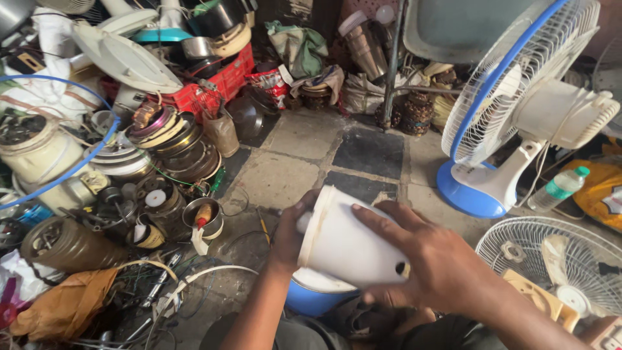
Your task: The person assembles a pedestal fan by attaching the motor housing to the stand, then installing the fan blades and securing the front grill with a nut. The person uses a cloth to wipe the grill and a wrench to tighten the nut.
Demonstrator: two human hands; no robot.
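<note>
While you sit over the stone floor [304, 152], your right hand [440, 266] lies spread across the side of a white plastic fan housing [346, 243], fingers wrapped round it, and your left hand [291, 233] clasps its far end. It is tilted above a blue and white fan base [314, 295] near your knees. Beside you stands a blue and white table fan [512, 97]; a red crate [217, 84] sits among scrap motor parts [175, 139]
</note>
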